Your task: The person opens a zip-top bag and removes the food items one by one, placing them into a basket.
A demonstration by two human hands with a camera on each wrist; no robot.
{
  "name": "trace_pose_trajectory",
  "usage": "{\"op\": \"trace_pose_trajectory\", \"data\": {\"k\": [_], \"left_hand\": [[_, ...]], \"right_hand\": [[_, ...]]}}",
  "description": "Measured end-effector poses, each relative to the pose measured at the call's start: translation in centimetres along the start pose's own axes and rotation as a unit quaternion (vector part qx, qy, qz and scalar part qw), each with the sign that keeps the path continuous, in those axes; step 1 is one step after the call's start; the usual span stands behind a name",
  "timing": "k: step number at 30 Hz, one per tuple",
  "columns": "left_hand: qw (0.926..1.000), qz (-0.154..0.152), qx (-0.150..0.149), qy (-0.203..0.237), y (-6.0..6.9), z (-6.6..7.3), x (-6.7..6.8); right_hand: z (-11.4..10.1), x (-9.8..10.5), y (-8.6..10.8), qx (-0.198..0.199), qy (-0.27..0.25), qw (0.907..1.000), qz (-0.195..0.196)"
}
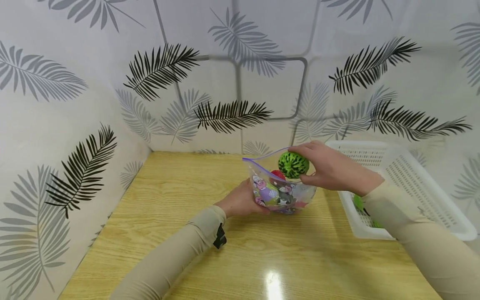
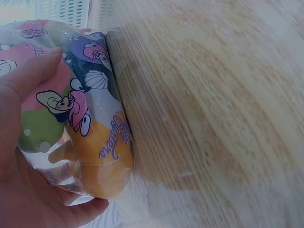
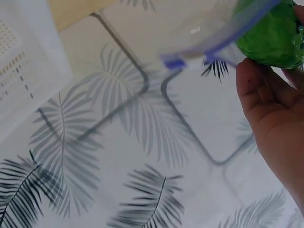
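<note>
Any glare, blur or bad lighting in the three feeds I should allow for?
Head view: a bright glare patch on the yellow wood-grain table, near the bottom edge; left wrist view: dim overall, with the white perforated plastic basket washed out at the top; right wrist view: the clear plastic bag with a purple edge is blurred, while the dark-marked green ball looks sharper.

bright green, black-streaked ball (image 1: 293,165)

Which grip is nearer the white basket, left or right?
Right. The right grip is just left of the white basket, holding the green ball; the left grip is farther left, holding the plastic bag.
</note>
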State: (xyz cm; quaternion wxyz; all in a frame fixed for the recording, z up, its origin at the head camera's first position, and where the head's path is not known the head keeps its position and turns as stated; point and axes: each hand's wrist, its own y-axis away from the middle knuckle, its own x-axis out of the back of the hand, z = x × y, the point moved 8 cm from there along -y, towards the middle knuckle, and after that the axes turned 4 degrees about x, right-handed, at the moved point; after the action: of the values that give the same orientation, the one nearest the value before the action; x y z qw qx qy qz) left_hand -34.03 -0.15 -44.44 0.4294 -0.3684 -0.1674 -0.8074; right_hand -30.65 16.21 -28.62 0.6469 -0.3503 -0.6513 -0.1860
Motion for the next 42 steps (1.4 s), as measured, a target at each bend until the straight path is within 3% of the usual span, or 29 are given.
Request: {"op": "trace_pose_trajectory", "data": {"k": [8, 12, 20, 25, 35, 42], "left_hand": [[0.9999, 0.007, -0.01, 0.002, -0.1, 0.1, 0.2], [0.9998, 0.012, -0.012, 0.004, -0.1, 0.1, 0.4], [1.0, 0.005, 0.004, 0.001, 0.2, 0.0, 0.3], [1.0, 0.008, 0.005, -0.002, 0.2, -0.1, 0.3], [0.9999, 0.008, 0.01, -0.01, 0.3, 0.0, 0.4], [0.9999, 0.007, 0.007, -0.008, 0.3, 0.3, 0.3]], "right_hand": [[3.2, 4.1, 4.7, -0.088, -0.007, 0.9961, -0.001], [5.6, 4.4, 7.1, -0.119, -0.001, 0.9927, -0.019], [10.7, 0.9, 12.8, -0.17, 0.022, 0.9803, -0.098], [12.4, -2.1, 15.3, -0.199, -0.008, 0.9684, -0.15], [11.7, -6.7, 16.5, -0.192, -0.056, 0.9559, -0.215], [11.1, -7.1, 16.8, -0.185, -0.058, 0.9519, -0.237]]}}
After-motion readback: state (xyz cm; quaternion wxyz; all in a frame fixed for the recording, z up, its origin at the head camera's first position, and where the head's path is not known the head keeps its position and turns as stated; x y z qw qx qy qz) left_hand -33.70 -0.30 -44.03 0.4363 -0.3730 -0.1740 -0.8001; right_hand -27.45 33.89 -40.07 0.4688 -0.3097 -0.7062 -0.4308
